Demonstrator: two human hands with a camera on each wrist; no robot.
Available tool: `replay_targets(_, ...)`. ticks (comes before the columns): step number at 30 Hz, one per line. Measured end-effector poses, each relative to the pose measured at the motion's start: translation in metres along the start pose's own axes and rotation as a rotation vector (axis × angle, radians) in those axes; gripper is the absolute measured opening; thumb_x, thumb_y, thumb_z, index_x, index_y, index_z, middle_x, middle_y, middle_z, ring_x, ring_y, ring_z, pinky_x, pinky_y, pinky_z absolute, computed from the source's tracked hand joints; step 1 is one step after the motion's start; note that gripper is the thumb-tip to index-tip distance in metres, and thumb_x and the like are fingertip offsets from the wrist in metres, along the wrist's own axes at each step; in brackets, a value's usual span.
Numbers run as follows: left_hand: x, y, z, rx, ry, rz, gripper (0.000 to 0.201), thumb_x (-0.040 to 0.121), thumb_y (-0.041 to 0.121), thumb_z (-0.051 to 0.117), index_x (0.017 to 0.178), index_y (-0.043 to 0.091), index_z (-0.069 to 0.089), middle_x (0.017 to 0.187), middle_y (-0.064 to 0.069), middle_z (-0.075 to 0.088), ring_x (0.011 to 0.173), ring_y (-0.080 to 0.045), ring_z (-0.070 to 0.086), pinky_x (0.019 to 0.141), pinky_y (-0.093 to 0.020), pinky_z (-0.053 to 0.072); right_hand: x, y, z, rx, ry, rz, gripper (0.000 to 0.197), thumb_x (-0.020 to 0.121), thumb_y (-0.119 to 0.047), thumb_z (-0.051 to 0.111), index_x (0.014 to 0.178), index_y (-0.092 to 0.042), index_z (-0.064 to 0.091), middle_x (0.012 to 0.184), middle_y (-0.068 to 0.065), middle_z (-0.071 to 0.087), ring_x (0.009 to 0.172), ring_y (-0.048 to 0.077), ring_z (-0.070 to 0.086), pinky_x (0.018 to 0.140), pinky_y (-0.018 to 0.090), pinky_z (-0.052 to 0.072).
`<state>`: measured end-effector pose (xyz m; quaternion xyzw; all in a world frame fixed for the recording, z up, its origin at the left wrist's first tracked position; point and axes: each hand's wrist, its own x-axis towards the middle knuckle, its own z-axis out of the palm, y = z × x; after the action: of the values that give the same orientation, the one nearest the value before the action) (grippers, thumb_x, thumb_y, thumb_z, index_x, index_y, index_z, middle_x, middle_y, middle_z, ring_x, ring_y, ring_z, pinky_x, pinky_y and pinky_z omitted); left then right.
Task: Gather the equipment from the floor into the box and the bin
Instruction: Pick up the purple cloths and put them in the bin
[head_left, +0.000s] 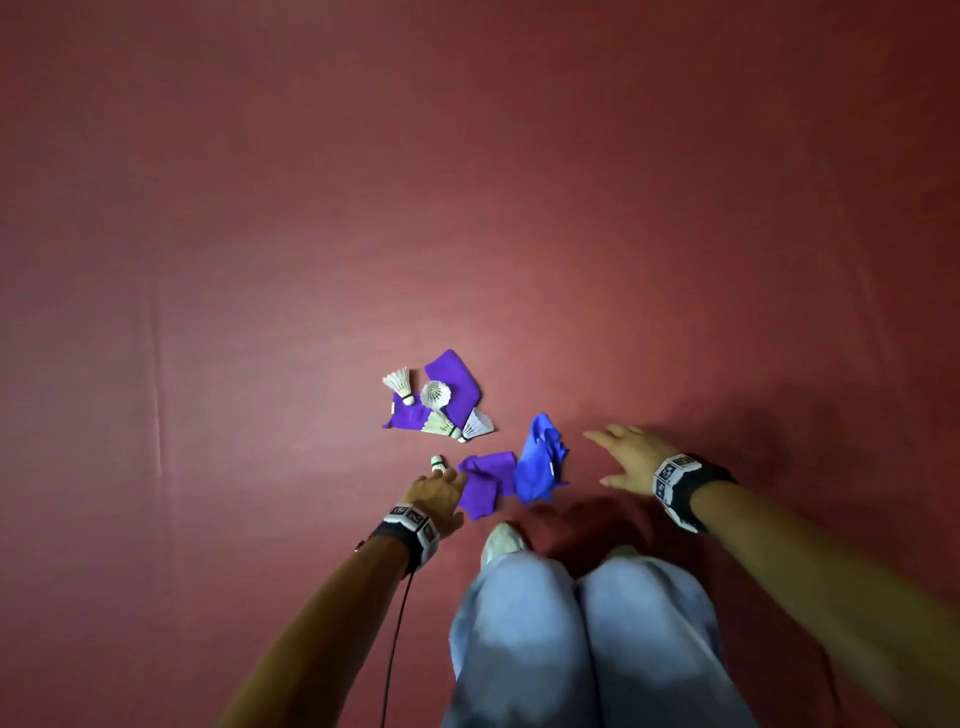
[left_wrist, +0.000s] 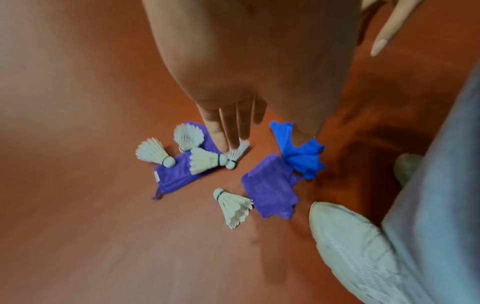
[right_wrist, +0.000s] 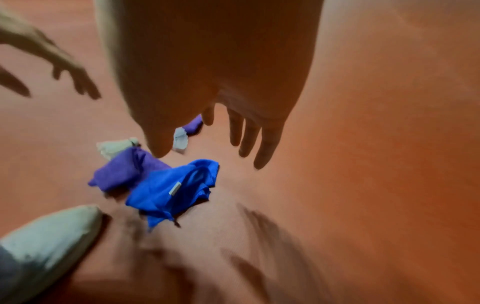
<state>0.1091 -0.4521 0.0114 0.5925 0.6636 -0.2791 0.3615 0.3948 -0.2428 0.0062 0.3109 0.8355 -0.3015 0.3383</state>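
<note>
On the red floor lie a large purple cloth with several white shuttlecocks on and beside it, a folded purple cloth, a crumpled blue cloth and a lone shuttlecock. My left hand hovers over the lone shuttlecock and the edge of the folded cloth, fingers straight and holding nothing. My right hand is spread just right of the blue cloth, above the floor and holding nothing. No box or bin is in view.
My pale shoes stand just behind the cloths, with my knees in light trousers below them. A black cable hangs from the left wristband. Bare red floor stretches all around the pile.
</note>
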Motion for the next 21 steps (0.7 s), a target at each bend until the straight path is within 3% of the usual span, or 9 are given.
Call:
replay_targets(3,0.053,-0.006,0.039,-0.021,0.044,0.033,0.091,0.091,0.041,0.068,0.161,0.007,0.02,0.157,-0.014,0.039,0.14,-0.041,0.044,0.111,-0.048,0.041,0.069,-0.005,0.028,-0.133,0.025,-0.108,0.097,0.085,-0.059,0.07,0.162,-0.04,0.014,0.15,0.004,0.04,0.137,0.028,0.044,0.109,0.042,0.043)
replay_targets(7,0.111,-0.01,0.08,0.008,0.083,0.071,0.108,0.083,0.052,0.071,0.164,0.011,0.013,0.163,-0.011,0.032,0.138,-0.032,0.045,0.114,-0.056,0.036,0.132,-0.014,0.064,-0.209,0.042,-0.222,0.105,0.076,-0.073,0.069,0.161,-0.05,0.01,0.147,0.004,0.037,0.133,0.026,0.044,0.104,0.041,0.044)
replay_targets(9,0.132,-0.011,0.093,0.056,0.08,0.1,0.115,0.078,0.054,0.075,0.165,0.017,0.009,0.164,-0.009,0.026,0.144,-0.03,0.037,0.112,-0.055,0.036,0.153,-0.012,0.082,-0.212,0.011,-0.25,0.105,0.072,-0.076,0.071,0.16,-0.05,0.018,0.145,0.005,0.035,0.128,0.026,0.047,0.103,0.038,0.045)
replay_targets(12,0.151,-0.01,0.101,0.147,0.067,0.14,0.12,0.076,0.05,0.081,0.165,0.024,0.006,0.163,-0.013,0.024,0.145,-0.033,0.035,0.111,-0.046,0.035,0.166,-0.007,0.1,-0.181,-0.039,-0.258,0.086,0.071,-0.066,0.079,0.146,-0.038,0.049,0.141,0.005,0.035,0.122,0.028,0.049,0.102,0.038,0.048)
replay_targets(16,0.155,-0.001,0.104,0.167,0.039,0.131,0.103,0.085,0.04,0.077,0.164,0.02,0.014,0.157,-0.017,0.033,0.134,-0.037,0.044,0.106,-0.046,0.04,0.161,0.001,0.105,-0.162,-0.043,-0.265,0.038,0.079,-0.041,0.075,0.111,-0.022,0.069,0.132,0.007,0.042,0.115,0.028,0.054,0.101,0.037,0.048)
replay_targets(19,0.136,0.008,0.085,0.128,0.041,0.079,0.068,0.102,0.03,0.057,0.159,0.014,0.025,0.158,-0.016,0.034,0.134,-0.037,0.045,0.104,-0.049,0.044,0.143,0.015,0.095,0.016,-0.005,-0.208,0.006,0.093,-0.02,0.059,0.094,-0.017,0.063,0.123,0.005,0.062,0.112,0.032,0.063,0.097,0.036,0.048)
replay_targets(20,0.126,0.011,0.075,0.115,0.045,0.055,0.062,0.104,0.026,0.054,0.158,0.012,0.027,0.155,-0.015,0.037,0.132,-0.036,0.048,0.104,-0.05,0.044,0.133,0.02,0.088,0.057,0.018,-0.169,0.007,0.096,-0.016,0.055,0.096,-0.015,0.062,0.125,0.008,0.066,0.116,0.033,0.063,0.1,0.038,0.048)
replay_targets(21,0.114,0.013,0.064,0.11,0.044,0.032,0.06,0.103,0.024,0.054,0.156,0.012,0.029,0.15,-0.014,0.041,0.129,-0.036,0.051,0.103,-0.053,0.043,0.121,0.022,0.081,0.102,0.016,-0.094,0.015,0.097,-0.014,0.055,0.108,-0.014,0.066,0.134,0.012,0.064,0.125,0.035,0.06,0.106,0.04,0.045)
